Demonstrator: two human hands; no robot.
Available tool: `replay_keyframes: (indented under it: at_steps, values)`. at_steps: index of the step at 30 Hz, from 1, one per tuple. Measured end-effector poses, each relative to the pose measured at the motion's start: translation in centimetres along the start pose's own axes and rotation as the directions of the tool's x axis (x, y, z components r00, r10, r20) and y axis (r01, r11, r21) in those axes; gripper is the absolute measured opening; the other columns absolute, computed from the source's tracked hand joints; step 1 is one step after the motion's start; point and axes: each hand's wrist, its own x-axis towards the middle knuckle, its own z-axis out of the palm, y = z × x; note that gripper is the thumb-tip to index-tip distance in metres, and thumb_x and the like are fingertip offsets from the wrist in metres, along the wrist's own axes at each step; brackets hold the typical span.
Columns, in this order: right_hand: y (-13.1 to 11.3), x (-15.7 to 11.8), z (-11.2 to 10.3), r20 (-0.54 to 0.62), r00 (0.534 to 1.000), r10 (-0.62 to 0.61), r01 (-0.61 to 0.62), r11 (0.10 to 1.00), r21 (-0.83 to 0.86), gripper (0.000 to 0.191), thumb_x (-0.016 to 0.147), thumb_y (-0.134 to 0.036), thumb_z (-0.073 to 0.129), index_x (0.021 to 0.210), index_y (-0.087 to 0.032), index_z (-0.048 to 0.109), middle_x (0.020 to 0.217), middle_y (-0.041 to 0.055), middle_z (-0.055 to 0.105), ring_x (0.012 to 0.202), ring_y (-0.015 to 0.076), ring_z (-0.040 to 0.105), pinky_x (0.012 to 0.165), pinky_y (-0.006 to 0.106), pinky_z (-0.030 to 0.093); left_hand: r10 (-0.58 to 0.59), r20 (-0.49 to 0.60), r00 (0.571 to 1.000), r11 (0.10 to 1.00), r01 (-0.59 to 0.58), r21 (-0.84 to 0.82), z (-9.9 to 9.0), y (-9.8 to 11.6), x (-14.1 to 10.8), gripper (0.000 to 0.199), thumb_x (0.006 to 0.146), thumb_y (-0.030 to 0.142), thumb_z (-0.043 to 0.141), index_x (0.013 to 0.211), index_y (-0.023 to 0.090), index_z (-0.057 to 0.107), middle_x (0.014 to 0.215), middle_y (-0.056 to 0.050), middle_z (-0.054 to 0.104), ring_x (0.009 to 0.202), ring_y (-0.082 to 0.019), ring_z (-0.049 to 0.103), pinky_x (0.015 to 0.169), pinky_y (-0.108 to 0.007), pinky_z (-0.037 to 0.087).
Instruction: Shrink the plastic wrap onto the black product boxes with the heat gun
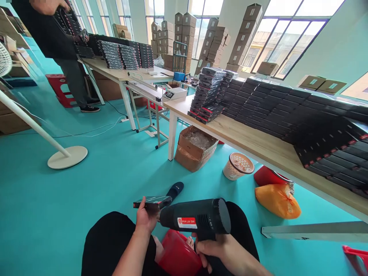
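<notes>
My right hand (214,248) is wrapped round the handle of a black heat gun (188,216) with a red and white label. The gun's nozzle points left, toward a flat black box (152,203) with red at its edge. My left hand (146,219) grips that box from below, thumb up along its near side. The box looks shiny on top, as if film-wrapped. Whether the nozzle touches the box, I cannot tell. Under both hands a red plastic stool (179,253) shows between my knees.
Stacked black boxes (267,103) line the wooden table (253,134) at right. Beneath it are a carton (195,149), a wastebasket (238,165) and an orange bag (277,201). A fan base (67,157) stands left. Another person (46,30) stands by the far table.
</notes>
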Motion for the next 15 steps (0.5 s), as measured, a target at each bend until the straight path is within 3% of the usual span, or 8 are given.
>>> replay_keyframes:
  at_steps: [4, 8, 13, 15]
  values:
    - [-0.3, 0.5, 0.1, -0.166, 0.985, -0.049, 0.052, 0.998, 0.017, 0.037, 0.072, -0.043, 0.075, 0.092, -0.014, 0.066, 0.055, -0.0016, 0.059, 0.053, 0.0155, 0.052, 0.056, 0.030, 0.043, 0.048, 0.015, 0.999, 0.999, -0.048, 0.000, 0.4, -0.2, -0.5, 0.024, 0.096, 0.029, 0.052, 0.081, 0.018, 0.067, 0.068, -0.005, 0.073, 0.064, -0.023, 0.072, 0.071, -0.042, 0.062]
    - [-0.5, 0.8, -0.2, -0.081, 0.996, -0.045, 0.043, 0.999, -0.016, 0.037, 0.070, -0.041, 0.075, 0.093, -0.015, 0.064, 0.054, -0.0012, 0.060, 0.053, 0.0170, 0.053, 0.052, 0.031, 0.042, 0.055, 0.022, 0.998, 0.998, -0.056, 0.037, 0.6, -0.3, -0.8, 0.029, 0.098, 0.029, 0.049, 0.079, 0.016, 0.067, 0.066, -0.006, 0.072, 0.063, -0.021, 0.071, 0.064, -0.036, 0.061]
    - [-1.0, 0.8, -0.4, -0.213, 0.976, -0.051, 0.050, 0.999, -0.009, 0.036, 0.069, -0.042, 0.074, 0.091, -0.015, 0.064, 0.054, -0.0017, 0.059, 0.052, 0.0160, 0.052, 0.053, 0.030, 0.043, 0.084, 0.005, 0.996, 0.995, -0.084, 0.056, 0.9, -0.5, -0.9, 0.026, 0.098, 0.027, 0.052, 0.080, 0.016, 0.067, 0.069, -0.005, 0.072, 0.063, -0.021, 0.071, 0.065, -0.036, 0.062]
    - [-1.2, 0.8, -0.3, -0.131, 0.991, -0.024, 0.025, 1.000, 0.003, 0.035, 0.069, -0.040, 0.074, 0.091, -0.014, 0.065, 0.054, -0.0006, 0.061, 0.052, 0.0158, 0.053, 0.053, 0.030, 0.042, 0.062, -0.008, 0.998, 0.996, -0.062, 0.060, 1.1, -0.6, -0.9, 0.027, 0.099, 0.028, 0.051, 0.080, 0.016, 0.067, 0.069, -0.005, 0.072, 0.062, -0.020, 0.071, 0.067, -0.037, 0.062]
